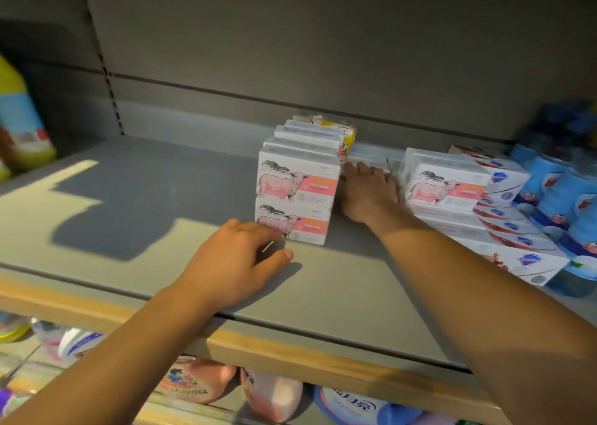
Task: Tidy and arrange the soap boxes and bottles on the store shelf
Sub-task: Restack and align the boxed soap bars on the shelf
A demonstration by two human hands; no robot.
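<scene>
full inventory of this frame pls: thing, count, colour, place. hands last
sheep soap boxes: several, white and pink, stacked two high mid-shelf, rows running back
second sheep soap stack: at least two, white and pink, right of the gap
yellow soap box: one, yellow, behind the middle stack
shield-logo soap boxes: several, white with red and blue, right side, overlapping
blue packs: several, blue, far right
yellow-green bottle: one, far left
shelf: one, grey with tan front edge
lower-shelf bottles: several, pink, white, blue, below
left hand: on shelf, fingers at bottom sheep box
right hand: flat in the gap between stacks
</scene>
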